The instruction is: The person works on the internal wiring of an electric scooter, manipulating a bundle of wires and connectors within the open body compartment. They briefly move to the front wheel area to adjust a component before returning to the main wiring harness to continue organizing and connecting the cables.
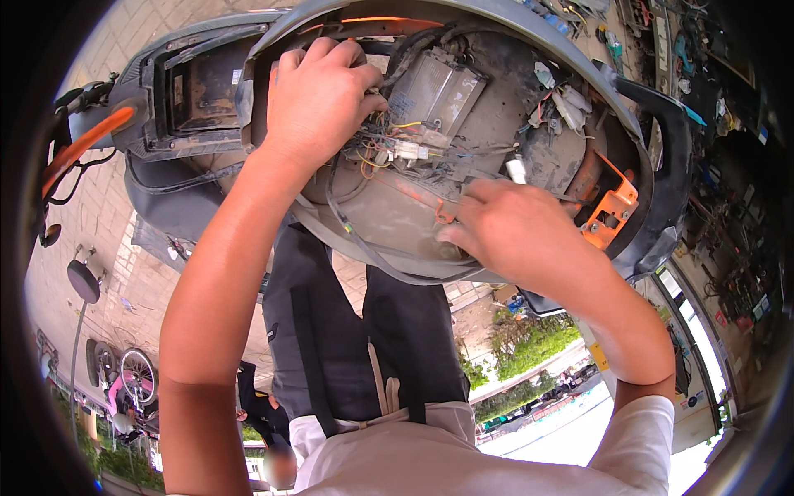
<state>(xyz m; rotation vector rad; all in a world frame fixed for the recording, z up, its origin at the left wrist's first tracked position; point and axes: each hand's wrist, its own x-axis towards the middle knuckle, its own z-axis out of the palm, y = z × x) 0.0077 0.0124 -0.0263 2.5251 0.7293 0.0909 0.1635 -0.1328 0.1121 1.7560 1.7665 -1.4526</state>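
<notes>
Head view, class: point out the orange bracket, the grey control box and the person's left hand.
orange bracket (610, 208), head view, on its flat face.
grey control box (442, 89), head view, middle of its lid.
left hand (318, 99), head view, back of the hand.

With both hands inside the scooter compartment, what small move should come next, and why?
Probably the left hand should lift the tangled wire bundle clear, since its fingers are already in those wires, while the right hand presses on the dusty compartment floor.

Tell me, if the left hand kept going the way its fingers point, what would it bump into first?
Probably the tangle of coloured wires right at the left hand's fingertips, with the grey metal box just beyond. Depth is hard to judge here.
</notes>
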